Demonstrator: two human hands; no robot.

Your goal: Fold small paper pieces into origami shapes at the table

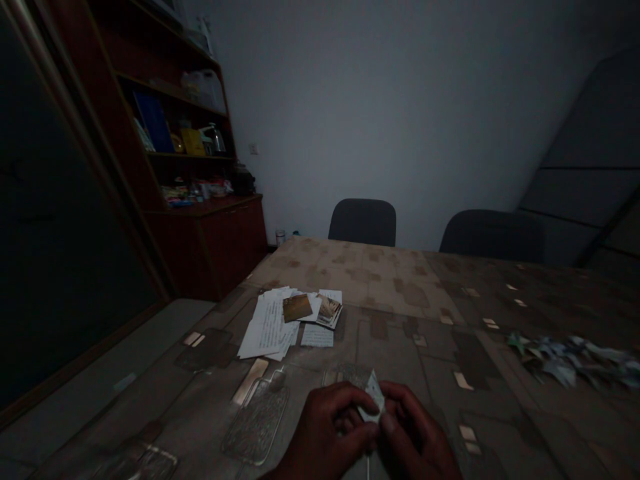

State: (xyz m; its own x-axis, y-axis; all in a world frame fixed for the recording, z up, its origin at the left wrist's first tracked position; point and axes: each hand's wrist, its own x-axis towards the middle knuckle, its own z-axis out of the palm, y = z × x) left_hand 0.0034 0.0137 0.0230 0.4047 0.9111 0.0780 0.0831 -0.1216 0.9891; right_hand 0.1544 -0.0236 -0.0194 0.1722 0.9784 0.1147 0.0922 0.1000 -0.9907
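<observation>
A small folded piece of pale paper (373, 395), with a pointed top, is held upright between both hands just above the table's near side. My left hand (333, 427) pinches its left side between thumb and forefinger. On the right edge, my right hand (413, 430) grips the paper with its thumb and bent fingers. The lower end of the paper is hidden behind the fingers. Beyond the hands lie several printed sheets (263, 325), with picture cards (297, 308) on top of them.
A pile of folded paper pieces (570, 357) lies on the right of the patterned tablecloth (360, 267). Two dark chairs (363, 221) stand at the far edge. At the left back is a reddish-brown cabinet (233, 230) with loaded shelves. The room is dim.
</observation>
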